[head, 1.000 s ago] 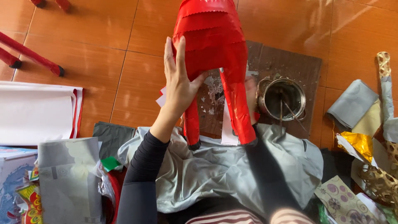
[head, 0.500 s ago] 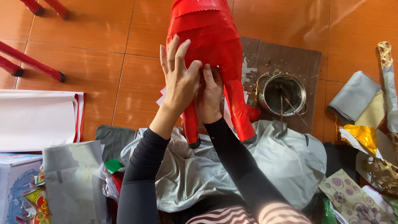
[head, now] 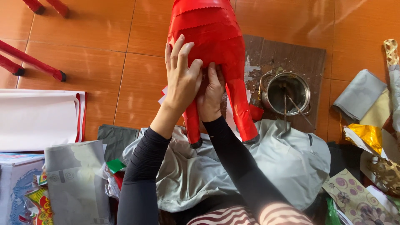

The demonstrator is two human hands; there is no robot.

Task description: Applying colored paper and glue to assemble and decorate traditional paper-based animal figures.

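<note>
Here your left hand (head: pixel 182 81) lies flat, fingers spread, on the red figure (head: pixel 212 37) held upright over your lap; your right hand (head: pixel 210 93) presses between its legs, fingers together, beside the pot (head: pixel 287 92).

Both arms in black sleeves reach forward. Left hand (head: pixel 182 79) flat, fingers (head: pixel 178 48) spread, pointing up. Right hand (head: pixel 211 93) just beside it, fingers curled, touching.

Paper figure (head: pixel 216 46) stands on the cloth (head: pixel 287 166), both hands pressed to it between its legs; pot (head: pixel 287 92) on the board (head: pixel 300 54) to its right; paper sheets (head: pixel 35 121) at far left.
</note>
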